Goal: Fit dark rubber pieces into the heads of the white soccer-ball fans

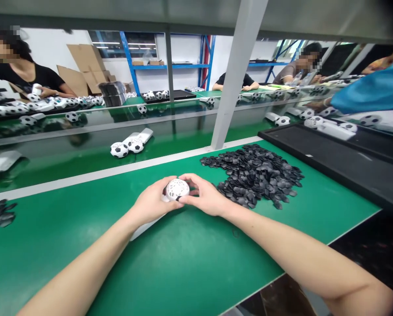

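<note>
Near the middle of the green table (170, 272), a white ball-shaped piece with cut-out openings (177, 188) is held between both hands. My left hand (153, 199) wraps round its left side, and a white flat part sticks out below that hand. On the ball's right side are the fingertips of my right hand (205, 195), thumb and forefinger curved round it. A small black piece shows at the ball's lower edge by my right thumb. Just right of my right hand lies a heap of black flat pieces (259, 175).
Black trays (334, 158) lie at the right. A grey post (232, 79) rises behind the table's edge. Beyond it, a green belt (170, 147) carries white parts with football-patterned balls (135, 145). More black pieces (1, 213) lie far left. Several people sit beyond; a blue sleeve (370, 87) reaches in at right.
</note>
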The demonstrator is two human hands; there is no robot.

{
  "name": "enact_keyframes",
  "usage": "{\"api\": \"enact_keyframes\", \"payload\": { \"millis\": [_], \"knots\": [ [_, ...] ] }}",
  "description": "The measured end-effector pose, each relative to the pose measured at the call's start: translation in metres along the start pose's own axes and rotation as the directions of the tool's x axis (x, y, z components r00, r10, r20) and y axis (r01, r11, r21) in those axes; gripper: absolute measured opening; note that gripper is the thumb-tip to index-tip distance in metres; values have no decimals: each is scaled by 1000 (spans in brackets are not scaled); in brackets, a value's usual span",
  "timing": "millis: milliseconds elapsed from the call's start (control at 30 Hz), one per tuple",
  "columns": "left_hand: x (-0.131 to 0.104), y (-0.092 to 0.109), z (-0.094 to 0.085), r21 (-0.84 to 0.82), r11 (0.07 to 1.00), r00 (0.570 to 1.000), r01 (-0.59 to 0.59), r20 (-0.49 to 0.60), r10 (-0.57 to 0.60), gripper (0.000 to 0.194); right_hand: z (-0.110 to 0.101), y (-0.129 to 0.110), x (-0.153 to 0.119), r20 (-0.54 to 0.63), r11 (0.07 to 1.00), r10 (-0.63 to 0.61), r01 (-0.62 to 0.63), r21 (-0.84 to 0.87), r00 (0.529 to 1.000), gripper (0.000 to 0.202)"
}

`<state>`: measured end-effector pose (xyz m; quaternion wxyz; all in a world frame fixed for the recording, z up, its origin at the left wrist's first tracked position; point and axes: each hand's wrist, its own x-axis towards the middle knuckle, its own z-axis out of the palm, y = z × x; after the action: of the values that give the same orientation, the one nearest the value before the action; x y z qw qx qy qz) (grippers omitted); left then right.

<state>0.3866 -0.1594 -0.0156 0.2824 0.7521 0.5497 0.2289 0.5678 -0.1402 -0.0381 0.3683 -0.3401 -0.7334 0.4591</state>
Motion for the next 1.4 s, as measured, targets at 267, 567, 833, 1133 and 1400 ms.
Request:
{"api": "enact_keyframes", "payload": {
  "millis": [267, 567, 833, 1133, 1400],
  "knots": [
    [-2, 3, 5, 20, 998, 997, 61, -41, -60, 61, 5, 0, -1, 7, 998, -61, 61, -8, 998, 45],
    [-1, 2, -1, 153, 986, 997, 68, 25, -72, 63, -58, -9, 7, -71, 730, 112, -130, -671, 991, 16],
    [0, -1, -9, 384, 915, 992, -123, 81, 99, 63, -66, -2, 11, 12, 674, 327, -224, -704, 945, 6],
    [3, -2, -10, 455, 880, 990, -136, 36, 134, 64, -63, -14, 4, 67, 664, 291, -151, -732, 954, 12],
    [3, -6, -9, 442, 886, 989, -143, 42, 139, 64, -55, -15, 3, 132, 776, 83, 18, -630, 988, 12]
  ]
}}
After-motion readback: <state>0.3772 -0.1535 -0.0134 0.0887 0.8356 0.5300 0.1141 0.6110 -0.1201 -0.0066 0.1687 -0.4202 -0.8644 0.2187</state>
